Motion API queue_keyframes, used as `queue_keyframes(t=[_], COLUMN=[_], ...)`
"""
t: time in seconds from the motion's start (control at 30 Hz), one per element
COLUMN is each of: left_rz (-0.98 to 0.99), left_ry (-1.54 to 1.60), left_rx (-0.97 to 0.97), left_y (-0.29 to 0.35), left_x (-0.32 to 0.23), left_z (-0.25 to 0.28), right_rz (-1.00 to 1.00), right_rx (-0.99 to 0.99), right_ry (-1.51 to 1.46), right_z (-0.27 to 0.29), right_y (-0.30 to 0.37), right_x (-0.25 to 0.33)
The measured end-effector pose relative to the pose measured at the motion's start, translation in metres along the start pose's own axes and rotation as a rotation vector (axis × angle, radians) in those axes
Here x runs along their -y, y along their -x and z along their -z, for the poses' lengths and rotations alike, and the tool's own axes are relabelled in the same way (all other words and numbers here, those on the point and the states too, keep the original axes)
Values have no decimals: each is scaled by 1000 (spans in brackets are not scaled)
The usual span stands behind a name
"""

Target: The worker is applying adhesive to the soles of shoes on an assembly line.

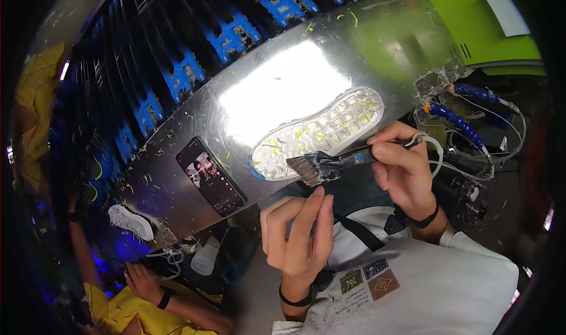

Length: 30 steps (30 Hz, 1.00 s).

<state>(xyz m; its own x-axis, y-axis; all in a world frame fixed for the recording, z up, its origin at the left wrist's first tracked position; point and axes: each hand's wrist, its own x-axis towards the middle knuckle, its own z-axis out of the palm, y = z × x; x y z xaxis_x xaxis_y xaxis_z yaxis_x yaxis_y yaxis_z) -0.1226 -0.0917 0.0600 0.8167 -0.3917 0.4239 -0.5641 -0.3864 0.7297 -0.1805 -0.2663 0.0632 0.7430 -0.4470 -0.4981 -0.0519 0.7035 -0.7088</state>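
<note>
My right hand (407, 169) is closed around the black handle of a brush (339, 161), and a pale hose runs beside that hand. The brush's frayed grey-brown bristles hang over the near edge of a white shoe sole (318, 131). Yellow-green shreds litter the sole's ribbed face, and it lies on a shiny metal table (171, 202). Just below the bristles is my left hand (298, 232), its fingers raised and partly bent, with nothing visible in them. Its fingertips are close to the bristles; whether they touch I cannot tell.
A phone (211, 176) with a lit screen lies left of the sole. Another white sole (131, 222) is at the lower left, near a co-worker's hand (143, 284). Blue-and-black racks (233, 37) line the far edge. Blue jointed hoses (454, 120) and a green machine (486, 25) stand right.
</note>
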Motion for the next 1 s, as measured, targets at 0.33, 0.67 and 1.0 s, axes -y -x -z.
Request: queue_keyframes(t=[0.33,0.67,1.0], left_rz=[-77,-241,-333], left_ry=[-104,-106,-224], left_rx=[43,115,77], left_y=[-24,-28,-5], left_x=[16,21,27], left_z=[5,10,1], right_rz=[194,332,258], right_rx=[35,-1,-93], right_ry=[178,403,283], right_z=[-12,-12,-21], right_y=[4,13,10], right_x=[1,-6,-9])
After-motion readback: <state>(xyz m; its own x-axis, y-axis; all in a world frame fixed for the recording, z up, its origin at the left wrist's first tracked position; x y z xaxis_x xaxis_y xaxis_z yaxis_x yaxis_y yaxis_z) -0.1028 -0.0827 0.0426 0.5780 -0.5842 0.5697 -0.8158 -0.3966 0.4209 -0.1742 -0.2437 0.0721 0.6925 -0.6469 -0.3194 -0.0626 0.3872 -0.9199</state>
